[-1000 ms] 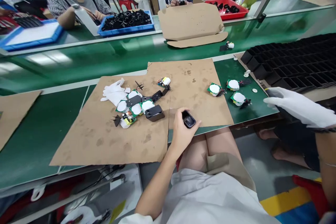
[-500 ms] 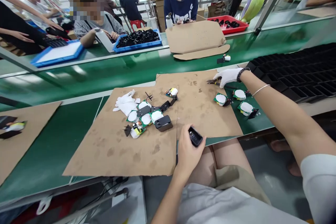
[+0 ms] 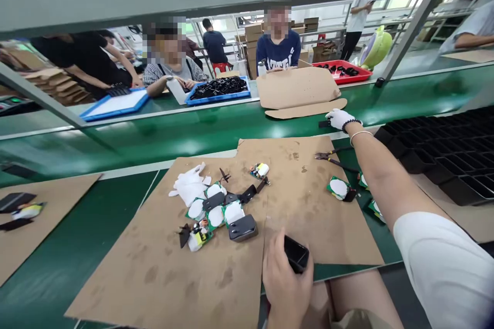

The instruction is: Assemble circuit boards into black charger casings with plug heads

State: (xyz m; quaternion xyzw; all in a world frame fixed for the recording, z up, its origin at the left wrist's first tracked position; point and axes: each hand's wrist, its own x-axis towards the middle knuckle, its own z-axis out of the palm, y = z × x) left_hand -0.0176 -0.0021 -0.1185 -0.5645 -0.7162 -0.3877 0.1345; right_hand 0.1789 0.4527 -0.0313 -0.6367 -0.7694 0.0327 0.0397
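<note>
Your left hand (image 3: 287, 280) is clenched round a small black plastic housing (image 3: 297, 254), held at the near edge of the cardboard sheet (image 3: 162, 277) that covers the green surface (image 3: 57, 247). Your right hand (image 3: 338, 118), gloved in white, is stretched far out over the conveyor belt (image 3: 173, 131). Its fingers curl down on a small black part (image 3: 323, 124), but I cannot tell whether you have it gripped or are only touching it (the glove covers most of it).

The step in hand looks like fetching a piece from the belt while the housing sits ready in your other hand. To my judgement, the next move calls for a sure pinch on that part. It also calls for a lift high enough to clear the pliers (image 3: 332, 157) and the circuit board with the white pad (image 3: 338, 186), both lying under your forearm.

A cluster of boards (image 3: 216, 213) and a second black housing (image 3: 242, 227) lie near your left hand, beyond it and to its left, with a spare white glove (image 3: 189, 187) behind them.
</note>
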